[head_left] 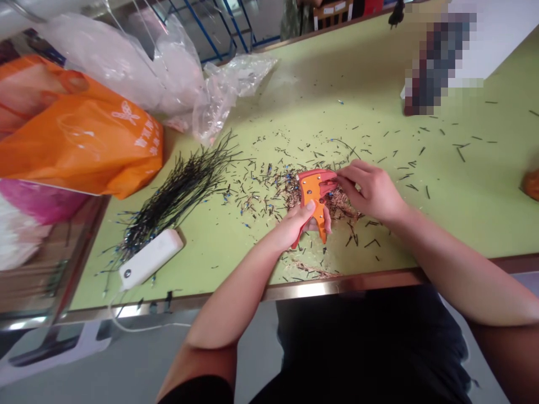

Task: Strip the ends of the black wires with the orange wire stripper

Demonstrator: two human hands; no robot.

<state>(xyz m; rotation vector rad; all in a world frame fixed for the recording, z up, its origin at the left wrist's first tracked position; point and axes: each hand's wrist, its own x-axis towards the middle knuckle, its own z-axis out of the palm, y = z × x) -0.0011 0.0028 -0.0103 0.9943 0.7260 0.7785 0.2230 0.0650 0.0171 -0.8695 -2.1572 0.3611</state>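
My left hand (300, 223) is wrapped round the handles of an orange and red wire stripper (311, 185), which stands upright over the table with its jaws to the right. At those jaws, my right hand (370, 188) has thumb and fingers pinched on a thin black wire (347, 145). The wire arcs up behind the hand and leads to a small blue end. Whether its other end sits inside the jaws is hidden by my fingers. Beneath both hands lies a pile of copper strands and black offcuts (343, 206).
A bundle of black wires (177, 193) lies to the left, with a white power bank (151, 258) and its cable in front. An orange bag (84, 134) and clear plastic bags (168, 73) fill the far left. Offcuts are scattered across the green table (236, 255).
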